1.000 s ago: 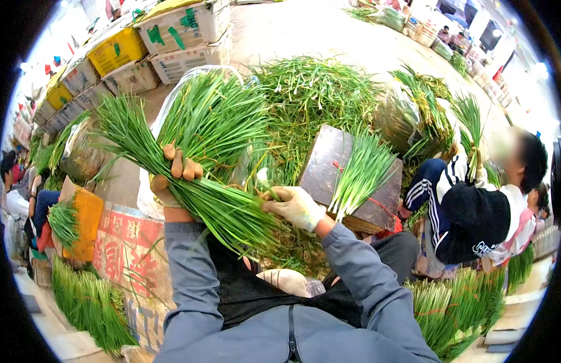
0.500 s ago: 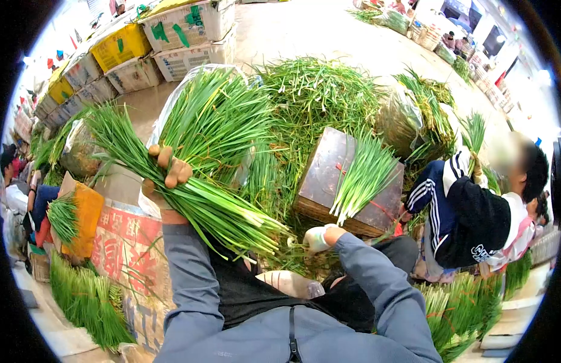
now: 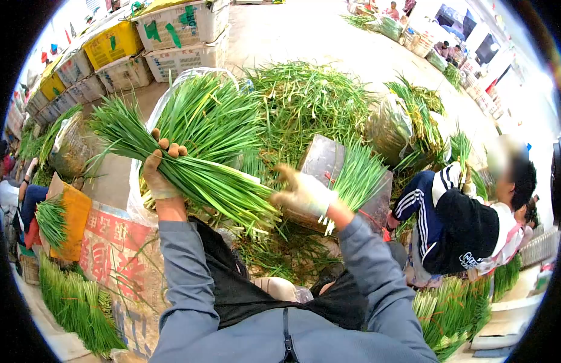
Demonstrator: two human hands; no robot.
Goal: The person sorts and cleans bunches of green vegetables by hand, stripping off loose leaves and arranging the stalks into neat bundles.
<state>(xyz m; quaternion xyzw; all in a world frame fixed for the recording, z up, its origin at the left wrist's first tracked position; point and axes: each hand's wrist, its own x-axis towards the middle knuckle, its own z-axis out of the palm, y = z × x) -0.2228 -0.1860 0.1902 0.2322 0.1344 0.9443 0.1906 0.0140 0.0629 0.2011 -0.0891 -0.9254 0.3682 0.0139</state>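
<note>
My left hand, in a soiled work glove, is closed around a thick bunch of Chinese chives. The green leaves point to the upper left and the pale stem ends to the lower right. Close to those stem ends, my right hand is open in a pale glove, its fingers apart and slightly blurred. Whether its fingertips touch the stems, I cannot tell. Just beyond it, another bunch of chives lies on a dark-topped box.
A white bag full of chives stands ahead on the left, beside a heap of loose chives. Stacked crates line the back left. A person in a black and white top sits at the right, near bundled chives.
My right hand has risen from low beside the box toward the stem ends, its fingers spreading. My left hand still grips the chives, with its fist turned slightly. The view has shifted a little.
</note>
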